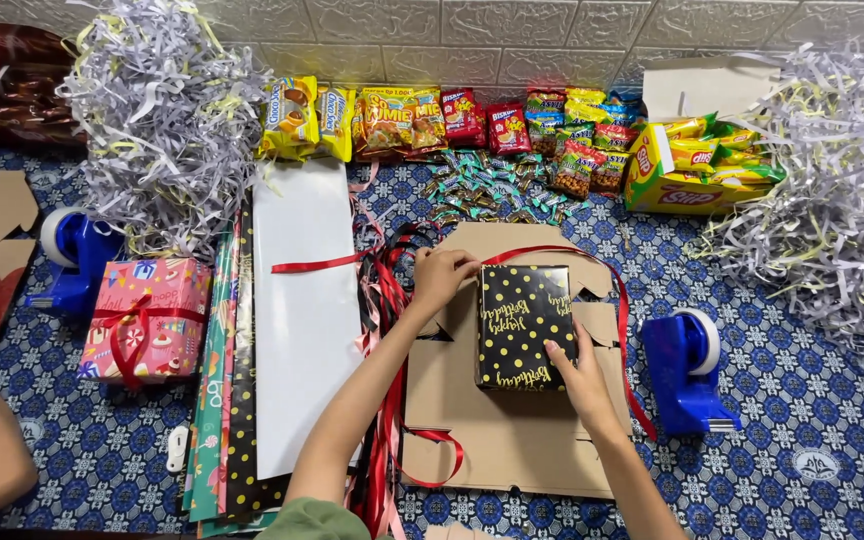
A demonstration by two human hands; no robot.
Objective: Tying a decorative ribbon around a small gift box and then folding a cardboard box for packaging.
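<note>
Left hand [439, 278] pinching red ribbon [552, 252] taut at box's far-left corner | right hand [580, 372] pressing black dotted gift box [522, 325] steady, not gripping | box between hands on flat cardboard [497, 440]

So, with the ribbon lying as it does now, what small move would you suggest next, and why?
Probably draw the red ribbon snug over the black dotted gift box. The left hand pinches the ribbon at the box's upper left corner, the right hand presses the box's lower right edge onto the flat cardboard, and the ribbon loops loosely round the right side.
</note>
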